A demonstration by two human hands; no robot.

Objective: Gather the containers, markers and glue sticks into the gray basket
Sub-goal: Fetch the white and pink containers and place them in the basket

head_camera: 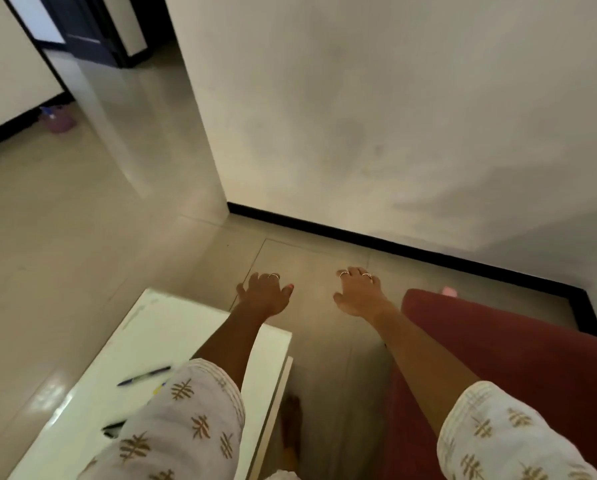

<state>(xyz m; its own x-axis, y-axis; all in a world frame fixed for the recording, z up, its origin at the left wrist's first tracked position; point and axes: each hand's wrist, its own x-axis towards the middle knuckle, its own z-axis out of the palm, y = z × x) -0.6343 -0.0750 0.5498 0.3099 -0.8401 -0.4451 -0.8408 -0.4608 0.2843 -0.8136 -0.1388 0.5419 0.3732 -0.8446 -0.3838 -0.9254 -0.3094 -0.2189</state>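
Head view: left hand (pixel 263 295) and right hand (pixel 358 292) extend forward, each grip released, holding nothing; a blue marker (pixel 144 375) lies on the white table (pixel 172 327)

No readable text, labels, brands, numbers or signs anywhere

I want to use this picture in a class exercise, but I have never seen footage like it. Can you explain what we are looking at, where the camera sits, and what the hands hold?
There is no machine: a person wears one camera on the head, looking forward and down. Both arms reach out over the floor. The left hand and the right hand have loosely spread fingers and hold nothing. At lower left stands a white table with a blue pen on it; another dark object is partly hidden by the sleeve. On the right is a red seat. No gray basket is in view.
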